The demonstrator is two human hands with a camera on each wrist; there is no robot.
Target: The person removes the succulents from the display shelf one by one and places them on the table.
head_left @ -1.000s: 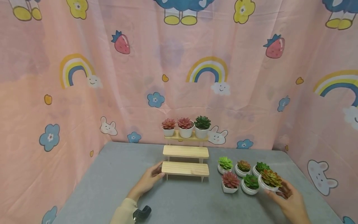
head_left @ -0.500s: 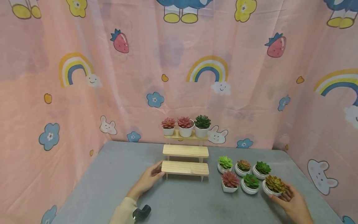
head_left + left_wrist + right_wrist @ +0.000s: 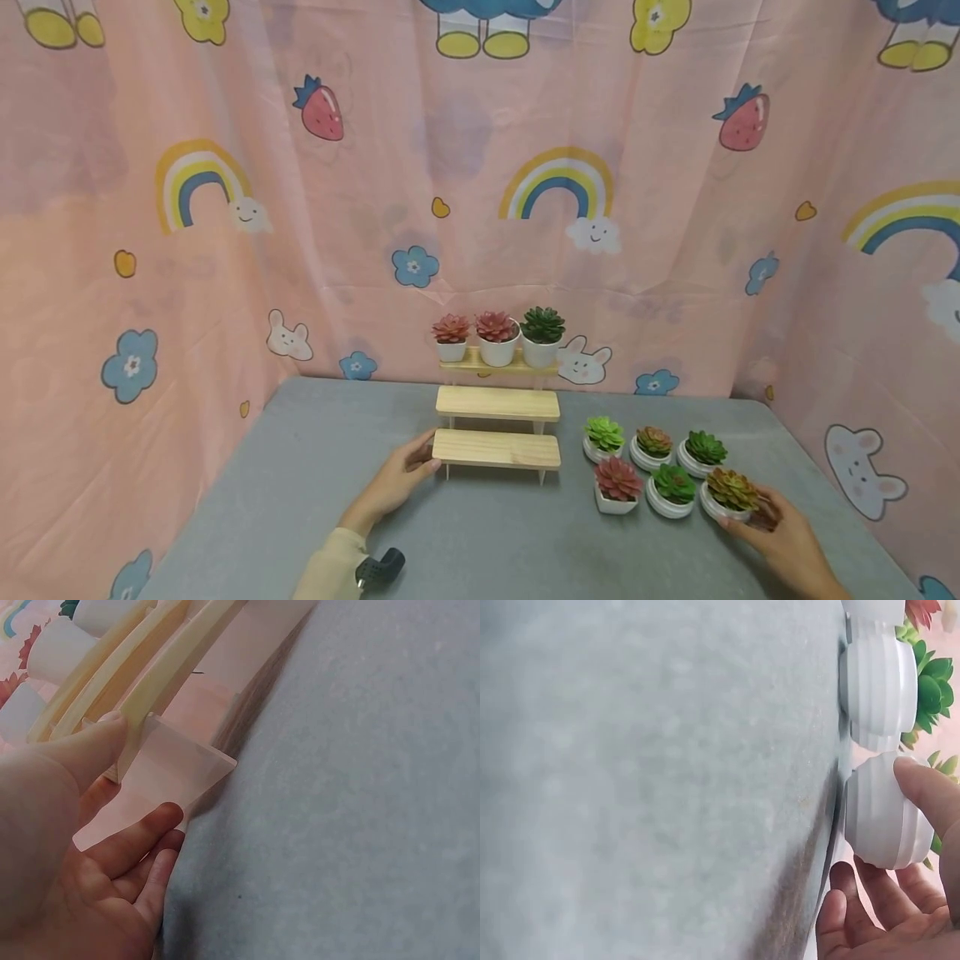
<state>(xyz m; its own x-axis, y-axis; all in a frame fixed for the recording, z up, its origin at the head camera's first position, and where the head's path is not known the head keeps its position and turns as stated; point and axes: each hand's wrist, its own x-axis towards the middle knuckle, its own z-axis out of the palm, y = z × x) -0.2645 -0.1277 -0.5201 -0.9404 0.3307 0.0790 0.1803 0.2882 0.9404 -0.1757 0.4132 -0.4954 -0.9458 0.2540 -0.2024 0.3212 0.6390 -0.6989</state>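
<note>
A three-step wooden shelf (image 3: 497,450) with clear supports stands mid-table. My left hand (image 3: 397,479) holds the left end of its lowest board; in the left wrist view the thumb lies on the board (image 3: 176,667) and fingers are beside the clear support (image 3: 176,761). At right, my right hand (image 3: 783,533) holds a yellow-orange succulent (image 3: 732,490) in a round white pot (image 3: 889,814), thumb on one side and fingers on the other. That pot is at the table surface, at the right end of the front row of potted succulents.
Beside it are a green succulent (image 3: 672,485), a red one in a square pot (image 3: 618,479), and a back row with a light green (image 3: 603,435), a brownish (image 3: 654,443) and a dark green plant (image 3: 706,448). Three potted succulents (image 3: 497,327) fill the top step.
The yellow-orange succulent came down and right, away from over the dark green one, then shifted slightly left beside the front-row green plant. My left hand stayed on the shelf.
</note>
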